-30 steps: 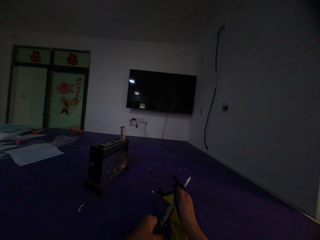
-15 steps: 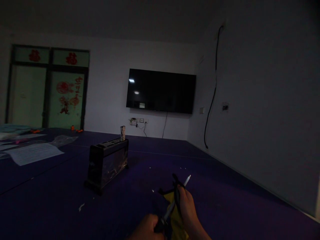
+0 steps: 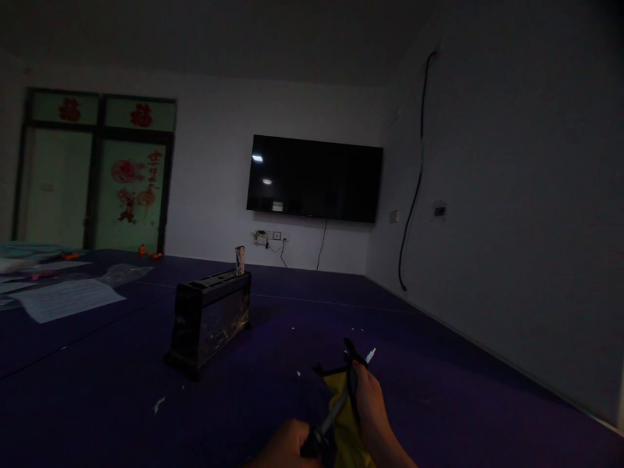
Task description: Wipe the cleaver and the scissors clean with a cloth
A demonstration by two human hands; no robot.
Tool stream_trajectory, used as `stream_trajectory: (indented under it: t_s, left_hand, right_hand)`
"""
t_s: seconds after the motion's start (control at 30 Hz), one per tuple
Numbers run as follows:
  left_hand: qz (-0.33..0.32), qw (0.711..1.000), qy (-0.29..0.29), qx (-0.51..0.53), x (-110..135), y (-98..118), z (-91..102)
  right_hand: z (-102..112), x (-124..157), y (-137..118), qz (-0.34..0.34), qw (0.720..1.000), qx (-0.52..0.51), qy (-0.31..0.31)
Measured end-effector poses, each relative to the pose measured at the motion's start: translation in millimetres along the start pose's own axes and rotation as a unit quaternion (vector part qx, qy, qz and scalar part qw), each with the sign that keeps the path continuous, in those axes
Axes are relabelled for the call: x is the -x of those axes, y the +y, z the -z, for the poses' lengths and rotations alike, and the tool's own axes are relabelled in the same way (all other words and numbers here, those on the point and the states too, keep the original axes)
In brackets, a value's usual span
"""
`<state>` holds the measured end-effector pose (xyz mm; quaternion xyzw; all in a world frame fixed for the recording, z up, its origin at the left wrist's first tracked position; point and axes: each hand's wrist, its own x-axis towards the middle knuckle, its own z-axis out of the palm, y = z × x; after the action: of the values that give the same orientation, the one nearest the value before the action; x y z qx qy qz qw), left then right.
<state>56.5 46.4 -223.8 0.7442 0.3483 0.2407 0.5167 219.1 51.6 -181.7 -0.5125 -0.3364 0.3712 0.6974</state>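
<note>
My left hand (image 3: pixel 288 444), at the bottom of the view, is closed around the black handle (image 3: pixel 314 443) of a long, thin metal tool. Its grey shaft (image 3: pixel 334 412) slants up and to the right; dim light hides whether it is a blade or a rod. My right hand (image 3: pixel 371 404) is closed on a yellow cloth (image 3: pixel 345 431) with black edging, gathered about the shaft. Beyond the fingers a pale tip (image 3: pixel 371 355) pokes out. Ahead on the left stands a black slotted block (image 3: pixel 214 318), with a mottled pale handle (image 3: pixel 240 260) upright at its far end.
Printed papers (image 3: pixel 68 299) and a clear plastic bag (image 3: pixel 124 274) lie at the left of the purple tabletop (image 3: pixel 302 305). Small white scraps (image 3: pixel 158 404) are scattered about. Orange items (image 3: pixel 155 256) sit near the far edge. A wall (image 3: pixel 517 273) borders the right side.
The tip and my right hand with the yellow cloth have shifted slightly right and down. Less of the tip shows past the fingers. My left hand stays in nearly the same place.
</note>
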Motion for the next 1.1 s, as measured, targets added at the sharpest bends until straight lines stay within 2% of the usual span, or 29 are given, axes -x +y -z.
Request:
stream_trajectory:
  t_s: [0.47, 0.9, 1.1]
  left_hand:
    - [-0.006, 0.999, -0.017, 0.043, 2, 5, -3.7]
    - [0.019, 0.999, 0.011, 0.026, 1, -4, -2.8]
    - [-0.008, 1.000, 0.007, 0.018, 2, -1, -4.3]
  right_hand:
    - [1, -3, 14, 0.036, 0.999, 0.024, -0.019]
    - [-4, 1, 15, 0.046, 0.997, 0.063, -0.002]
    - [-6, 4, 14, 0.043, 0.997, 0.071, 0.005]
